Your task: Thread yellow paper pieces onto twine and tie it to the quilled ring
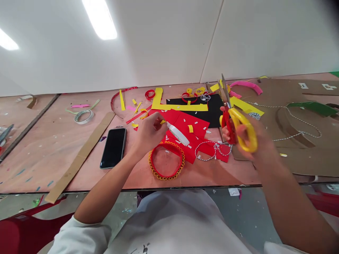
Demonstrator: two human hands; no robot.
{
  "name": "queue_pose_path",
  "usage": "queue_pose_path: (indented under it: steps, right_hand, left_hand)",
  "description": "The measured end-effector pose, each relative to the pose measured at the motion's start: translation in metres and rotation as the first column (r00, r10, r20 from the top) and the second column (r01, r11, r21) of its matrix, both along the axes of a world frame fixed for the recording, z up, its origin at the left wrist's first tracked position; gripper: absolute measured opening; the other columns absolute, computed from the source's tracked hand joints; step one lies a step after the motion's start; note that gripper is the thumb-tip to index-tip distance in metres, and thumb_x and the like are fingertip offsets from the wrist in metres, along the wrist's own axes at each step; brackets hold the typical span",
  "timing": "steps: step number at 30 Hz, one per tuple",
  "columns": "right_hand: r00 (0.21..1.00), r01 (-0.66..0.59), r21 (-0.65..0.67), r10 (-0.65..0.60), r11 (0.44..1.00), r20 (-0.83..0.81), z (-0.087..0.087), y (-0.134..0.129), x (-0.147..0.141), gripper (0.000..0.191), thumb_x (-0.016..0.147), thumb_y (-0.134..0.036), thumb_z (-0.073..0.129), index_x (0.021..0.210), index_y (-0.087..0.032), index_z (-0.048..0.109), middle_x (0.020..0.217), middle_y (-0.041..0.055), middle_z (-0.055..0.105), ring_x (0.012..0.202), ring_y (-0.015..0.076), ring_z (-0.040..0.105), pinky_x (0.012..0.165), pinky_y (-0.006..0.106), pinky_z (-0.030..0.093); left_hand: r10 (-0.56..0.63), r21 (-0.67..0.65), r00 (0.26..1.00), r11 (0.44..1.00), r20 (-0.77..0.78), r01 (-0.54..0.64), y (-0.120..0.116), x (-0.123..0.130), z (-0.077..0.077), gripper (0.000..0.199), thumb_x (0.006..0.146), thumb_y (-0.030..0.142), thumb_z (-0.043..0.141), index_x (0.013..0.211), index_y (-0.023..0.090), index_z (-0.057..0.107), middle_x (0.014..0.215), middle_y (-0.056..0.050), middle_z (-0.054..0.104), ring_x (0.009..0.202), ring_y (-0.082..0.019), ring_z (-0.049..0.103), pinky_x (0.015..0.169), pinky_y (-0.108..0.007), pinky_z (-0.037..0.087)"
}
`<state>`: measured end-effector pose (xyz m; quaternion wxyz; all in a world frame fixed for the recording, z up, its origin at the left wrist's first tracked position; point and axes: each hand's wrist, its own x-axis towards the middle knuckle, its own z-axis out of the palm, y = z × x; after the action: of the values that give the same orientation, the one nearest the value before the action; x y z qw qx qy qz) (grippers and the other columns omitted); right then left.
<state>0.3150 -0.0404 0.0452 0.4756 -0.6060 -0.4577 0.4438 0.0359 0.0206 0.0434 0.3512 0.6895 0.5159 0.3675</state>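
Observation:
My left hand [152,131] is closed in a pinch above the red paper [196,120], with a small yellow paper piece [162,122] between its fingertips. A white strip [178,134] begins right by those fingers; whether they touch it I cannot tell. In my right hand [254,135], slightly blurred, are scissors [242,128] with yellow and red handles, raised with the blades pointing up and away. Just below my left hand lies a red ring [166,177] edged with small yellow paper coils. A loop of black-and-white cord [205,151] lies between the hands.
A phone [113,148], a cardboard strip [82,155] and a tape roll [84,116] lie on the left. Behind the red paper are black paper [214,118] and a yellow L-shaped strip [180,107]. Brown cardboard [296,151] covers the right. A white wall [169,42] borders the table.

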Motion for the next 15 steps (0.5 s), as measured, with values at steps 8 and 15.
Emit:
queue_pose_path:
  steps: [8, 15]
  right_hand:
    - [0.697, -0.534, -0.017, 0.428, 0.845, -0.576, -0.024, -0.090, -0.068, 0.086, 0.063, -0.093, 0.070, 0.123, -0.034, 0.057, 0.065, -0.0029, 0.051, 0.046, 0.0120, 0.035, 0.042, 0.028, 0.030]
    - [0.748, -0.502, -0.090, 0.379, 0.860, -0.544, -0.030, -0.091, -0.100, 0.084, 0.069, -0.091, 0.069, 0.123, -0.029, 0.051, 0.067, -0.0065, 0.049, 0.049, 0.0079, 0.036, 0.046, 0.024, 0.030]
  left_hand:
    - [0.129, -0.262, 0.966, 0.963, 0.224, -0.067, 0.001, 0.004, 0.001, 0.016, 0.079, 0.019, 0.069, 0.071, 0.019, 0.056, 0.064, -0.003, 0.072, 0.048, -0.013, 0.068, 0.043, -0.022, 0.051]
    - [0.200, -0.315, 0.920, 0.945, 0.337, -0.090, -0.004, 0.006, 0.002, 0.019, 0.079, 0.020, 0.071, 0.070, 0.018, 0.055, 0.066, -0.003, 0.073, 0.048, -0.013, 0.068, 0.046, -0.021, 0.055]
